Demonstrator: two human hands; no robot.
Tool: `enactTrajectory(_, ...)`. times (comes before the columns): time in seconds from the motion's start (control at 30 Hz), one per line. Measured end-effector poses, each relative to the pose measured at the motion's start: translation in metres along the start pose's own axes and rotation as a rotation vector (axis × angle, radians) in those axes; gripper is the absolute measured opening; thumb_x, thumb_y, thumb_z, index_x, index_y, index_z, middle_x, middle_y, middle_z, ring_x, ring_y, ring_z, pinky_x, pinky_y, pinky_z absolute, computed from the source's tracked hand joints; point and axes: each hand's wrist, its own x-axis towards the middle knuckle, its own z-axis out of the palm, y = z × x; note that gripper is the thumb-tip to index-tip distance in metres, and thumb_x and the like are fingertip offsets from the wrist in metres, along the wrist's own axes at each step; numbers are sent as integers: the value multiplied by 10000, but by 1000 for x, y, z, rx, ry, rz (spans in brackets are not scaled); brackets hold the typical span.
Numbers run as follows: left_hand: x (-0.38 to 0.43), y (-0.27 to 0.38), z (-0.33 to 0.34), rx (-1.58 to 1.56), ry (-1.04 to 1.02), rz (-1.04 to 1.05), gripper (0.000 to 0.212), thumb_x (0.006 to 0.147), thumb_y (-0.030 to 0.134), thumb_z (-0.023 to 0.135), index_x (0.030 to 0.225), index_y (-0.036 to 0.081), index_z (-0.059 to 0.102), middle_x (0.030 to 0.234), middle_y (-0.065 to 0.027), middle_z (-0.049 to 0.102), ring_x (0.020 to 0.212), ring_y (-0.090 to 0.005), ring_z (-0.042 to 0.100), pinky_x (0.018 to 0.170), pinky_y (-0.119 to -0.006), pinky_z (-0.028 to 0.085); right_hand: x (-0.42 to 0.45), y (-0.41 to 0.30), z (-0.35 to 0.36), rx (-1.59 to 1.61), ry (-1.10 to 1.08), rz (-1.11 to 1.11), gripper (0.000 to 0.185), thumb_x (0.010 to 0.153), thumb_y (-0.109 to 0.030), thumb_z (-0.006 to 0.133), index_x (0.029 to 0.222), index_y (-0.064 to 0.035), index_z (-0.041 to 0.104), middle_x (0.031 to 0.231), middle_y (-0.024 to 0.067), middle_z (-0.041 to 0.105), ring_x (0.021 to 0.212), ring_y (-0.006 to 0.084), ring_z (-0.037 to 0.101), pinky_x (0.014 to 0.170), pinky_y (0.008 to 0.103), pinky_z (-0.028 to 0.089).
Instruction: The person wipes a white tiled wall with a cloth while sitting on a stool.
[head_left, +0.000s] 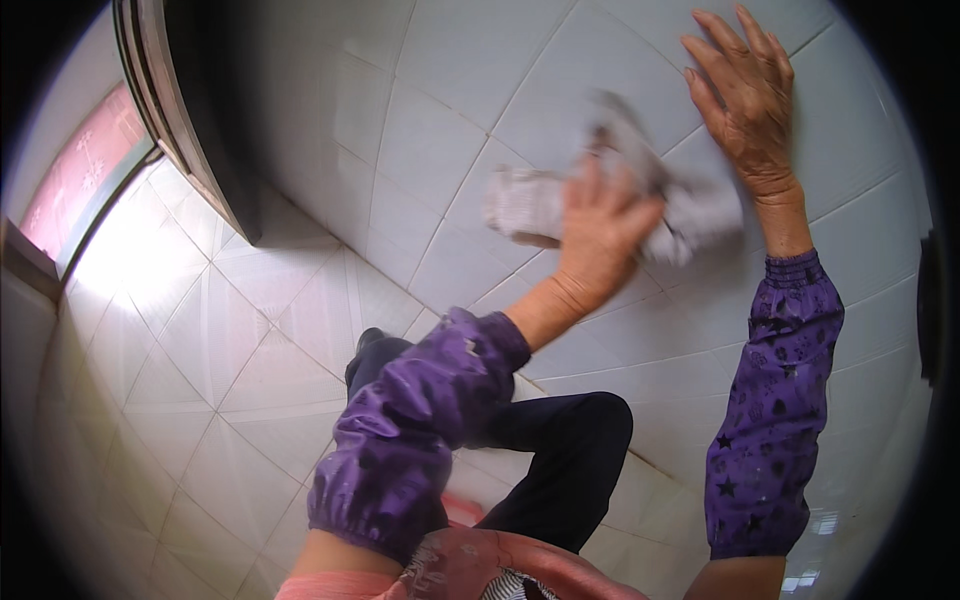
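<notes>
My left hand (604, 229), blurred by motion, presses a crumpled pale cloth (694, 214) against the white wall tiles (450, 97). The cloth spreads out on both sides of the hand, and its folds are smeared by the motion. Higher up and to the right, my right hand (750, 112) rests on the tiles with fingers spread and holds nothing. Purple patterned sleeve covers, the left one (420, 420) and the right one (776, 405), reach over both forearms.
Pale floor tiles (217, 360) meet the wall beneath my bent legs in dark trousers (555, 442). A dark-edged door frame (202, 127) juts in at upper left, near a pink panel (90, 165). Something red (463, 510) shows below me. A dark object (928, 307) sits at the far right.
</notes>
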Motion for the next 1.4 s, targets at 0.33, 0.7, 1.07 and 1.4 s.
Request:
enactTrajectory(0.33,9,-116,-36,121,156,-4,535,672,119,729,1186,163,588,1254,-144,517,1133,-370,509,913,-464,407,0,3,1,-17,-88,13,283,861,-191,668,1144,-209,666,1357,-65,552,1365,186,378,1156,393,258)
enactTrajectory(0.7,24,-185,-52,130,536,-602,403,646,-32,550,1047,10,537,1035,-239,518,980,-458,484,882,-518,388,11,-7,-5,-136,-73,-42,250,705,-92,689,953,-81,654,1207,137,605,1254,406,462,1034,573,322)
enactTrajectory(1.07,-25,-8,9,-234,-138,210,369,662,145,712,1018,216,649,1152,-79,580,1148,-312,492,864,-493,368,-2,0,10,133,30,-14,267,700,-65,671,966,-83,679,1203,121,611,1213,379,494,1034,531,335)
enactTrajectory(1.4,42,-7,-47,-1454,-189,-911,470,934,161,586,1358,144,383,1213,-71,505,1079,-172,552,865,-325,515,-43,-80,-39,1469,-342,876,1002,740,-685,679,1462,-85,330,1488,200,345,1376,335,350,1120,418,292)
